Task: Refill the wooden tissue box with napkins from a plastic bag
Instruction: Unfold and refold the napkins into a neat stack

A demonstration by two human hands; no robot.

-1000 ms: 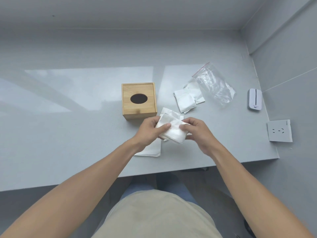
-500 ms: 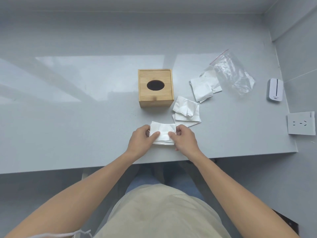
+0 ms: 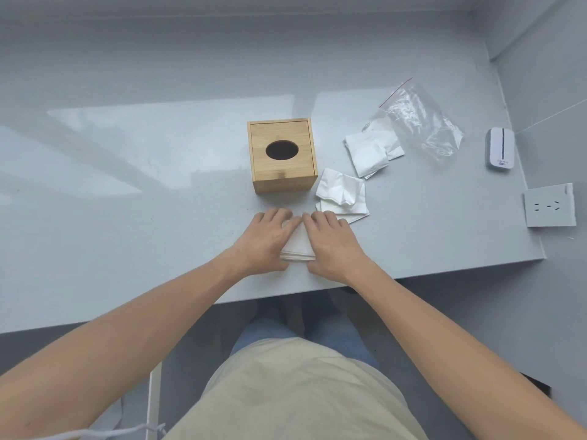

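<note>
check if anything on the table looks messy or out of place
One thing: the napkin just right of the wooden box is crumpled and bunched up on a flatter one, unlike the neat stack under both hands. The plastic bag lies wrinkled, with folded napkins at its mouth. Nothing looks spilled or damaged.

One head-worn view — looking steeply down, close over the table (image 3: pixel 127 217) edge.

tissue box (image 3: pixel 282 155) left of plastic bag (image 3: pixel 422 119)
</note>
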